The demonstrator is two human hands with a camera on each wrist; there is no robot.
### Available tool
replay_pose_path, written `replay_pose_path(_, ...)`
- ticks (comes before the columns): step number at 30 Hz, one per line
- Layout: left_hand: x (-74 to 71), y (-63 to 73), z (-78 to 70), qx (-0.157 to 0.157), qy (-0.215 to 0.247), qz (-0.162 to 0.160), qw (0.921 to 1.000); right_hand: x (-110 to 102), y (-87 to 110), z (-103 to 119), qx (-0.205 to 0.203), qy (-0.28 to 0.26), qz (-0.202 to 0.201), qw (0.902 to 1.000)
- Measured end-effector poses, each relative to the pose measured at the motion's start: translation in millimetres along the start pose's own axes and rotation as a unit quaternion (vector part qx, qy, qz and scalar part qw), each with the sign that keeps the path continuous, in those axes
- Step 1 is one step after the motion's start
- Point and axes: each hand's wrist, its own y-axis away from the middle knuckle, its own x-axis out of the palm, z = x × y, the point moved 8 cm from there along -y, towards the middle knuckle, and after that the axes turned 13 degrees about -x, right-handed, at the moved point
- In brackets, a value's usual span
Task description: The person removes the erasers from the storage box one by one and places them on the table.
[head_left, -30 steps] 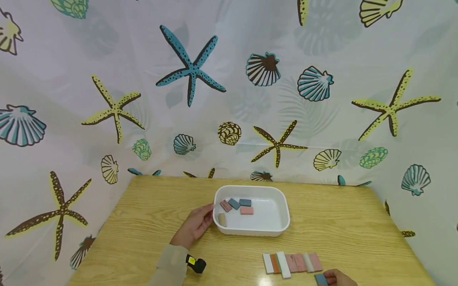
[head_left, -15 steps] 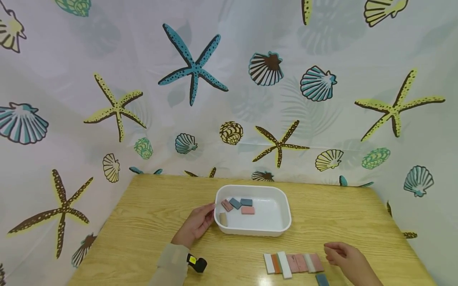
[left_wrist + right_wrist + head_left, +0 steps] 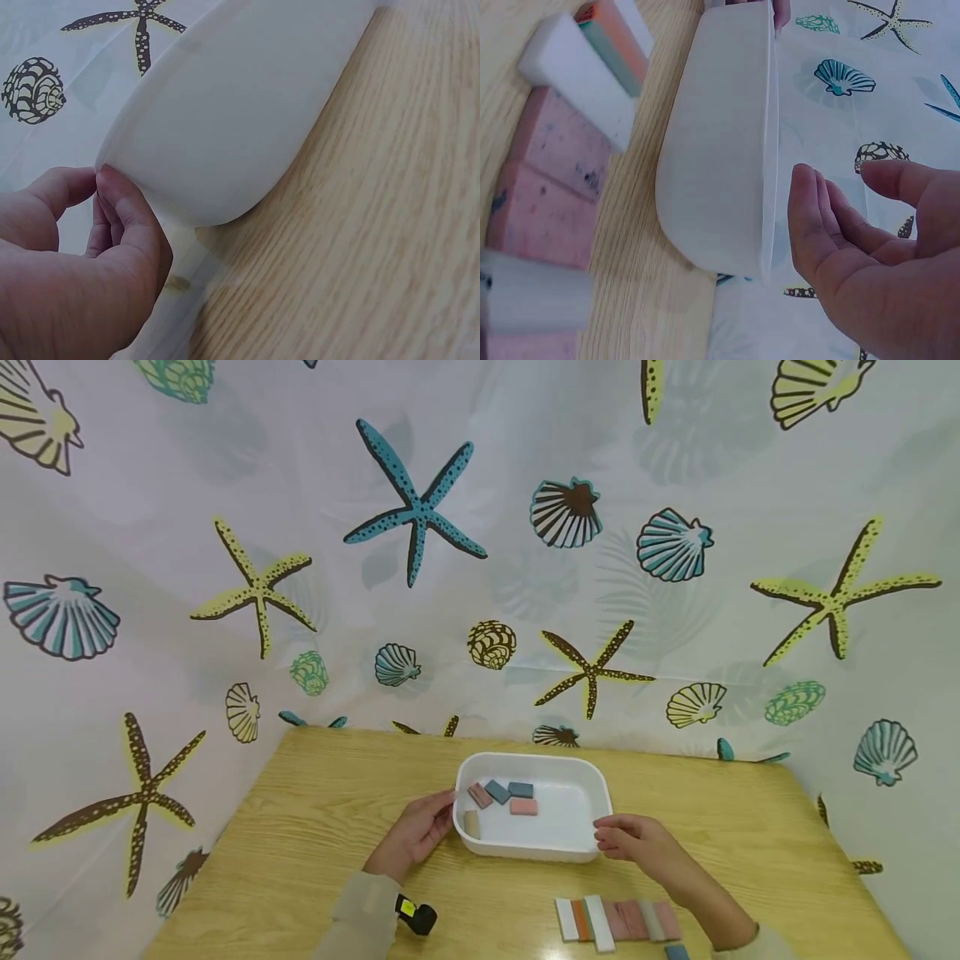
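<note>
A white plastic basin (image 3: 566, 822) stands on the table with several erasers inside: two blue-grey (image 3: 497, 791), a pink one (image 3: 523, 807), a dull red one (image 3: 480, 795) and a beige one (image 3: 471, 823). My left hand (image 3: 412, 835) pinches the basin's left rim between thumb and fingertips, as the left wrist view confirms. At the basin's right end is my right hand (image 3: 641, 847), fingers extended and holding nothing. In the right wrist view, a small gap separates its fingertips from the rim.
Nearer the front lies a row of erasers, side by side: white (image 3: 566, 919), orange-green (image 3: 581, 920), a longer white (image 3: 600, 924), pinkish (image 3: 626, 920) and greyish (image 3: 651, 919) ones. A blue eraser (image 3: 677, 952) sits at the bottom edge. Patterned cloth (image 3: 480, 568) surrounds the table.
My right hand has let go of the blue eraser beside the row and moved up and left to the basin's right end. The left hand has stayed on the rim.
</note>
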Motion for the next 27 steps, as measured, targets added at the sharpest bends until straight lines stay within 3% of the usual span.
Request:
replay_pose_path(4,-0.4,-0.2,1.3,-0.003,-0.003,-0.004,1.0,15,-23.5,-2,0.0,0.008,0.01,0.9999)
replay_pose_path(10,-1.4,-0.4,1.7,-0.004,-0.003,-0.002,1.0,35,-51.6,-13,0.022,0.064,0.047,0.9966)
replay_pose_path(18,-2.5,0.4,-1.9,-0.002,-0.014,-0.008,0.9999,61,-78.7,-24,0.015,0.143,0.128,0.9814)
replay_pose_path(27,0.9,2.2,-0.7,0.0,-0.008,0.003,1.0,85,-90.5,-28,-0.017,0.216,0.168,0.9615)
